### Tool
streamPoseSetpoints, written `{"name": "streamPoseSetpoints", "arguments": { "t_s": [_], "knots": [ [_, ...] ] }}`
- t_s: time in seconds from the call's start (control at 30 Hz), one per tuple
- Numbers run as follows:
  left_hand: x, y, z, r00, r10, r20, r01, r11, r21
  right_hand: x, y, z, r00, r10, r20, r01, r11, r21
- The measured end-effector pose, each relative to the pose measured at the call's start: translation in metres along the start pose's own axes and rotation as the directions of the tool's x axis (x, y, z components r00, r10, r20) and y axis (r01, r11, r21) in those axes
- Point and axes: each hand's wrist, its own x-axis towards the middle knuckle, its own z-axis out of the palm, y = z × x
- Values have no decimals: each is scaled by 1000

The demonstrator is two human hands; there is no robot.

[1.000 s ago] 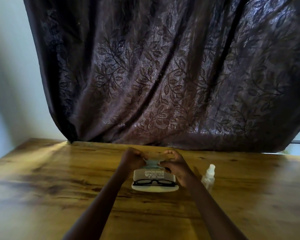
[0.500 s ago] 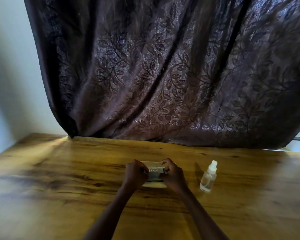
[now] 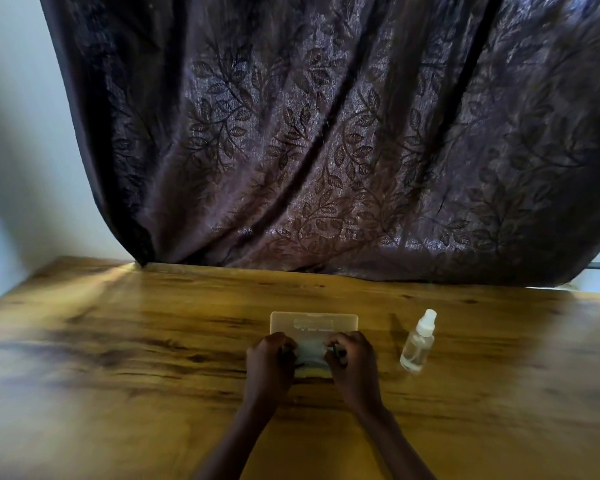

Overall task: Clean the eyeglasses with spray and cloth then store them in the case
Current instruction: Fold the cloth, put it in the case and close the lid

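Observation:
A pale eyeglass case [image 3: 314,323] lies open on the wooden table [image 3: 118,341], its lid flat toward the curtain. Over the case's near half, my left hand [image 3: 269,362] and my right hand [image 3: 352,362] have their fingers curled on the two ends of a pale grey cloth [image 3: 310,349]. Dark bits of the eyeglasses frame [image 3: 336,352] show by my fingertips; the rest of the glasses is hidden under the cloth and hands. A small clear spray bottle [image 3: 417,342] with a white cap stands upright to the right of the case, apart from my right hand.
A dark leaf-patterned curtain [image 3: 326,150] hangs along the table's far edge. A pale wall [image 3: 14,168] is at the left. The tabletop stretches bare to the left and right of the case and bottle.
My hands brought the cloth down from above the case onto the glasses in its near half. They now sit lower and nearer me, and the lid shows behind them.

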Motion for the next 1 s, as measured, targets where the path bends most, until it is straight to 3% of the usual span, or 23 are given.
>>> {"name": "streamPoseSetpoints", "arguments": {
  "t_s": [0.2, 0.53, 0.73, 0.83, 1.0],
  "knots": [
    [-7, -3, 5, 996, -1, -92, -6, 998, -69, -4, 2, 4, 994, -32, -102, 32, 999, 2],
    [-9, -7, 8, 992, 57, -111, -65, 995, -69, -5, 6, 9, 986, -38, -161, 35, 999, -18],
    [-9, -11, 9, 995, 56, -87, -65, 993, -100, 3, 11, -1, 961, 22, -275, 27, 984, 174],
    [-9, -12, 10, 990, 81, -114, -89, 994, -66, 5, 17, -5, 983, 80, -168, -14, 932, 362],
    [-8, -14, 15, 987, -42, -157, 42, 999, -2, 2, 25, -2, 992, 127, 7, -111, 842, 527]
  ]
}}
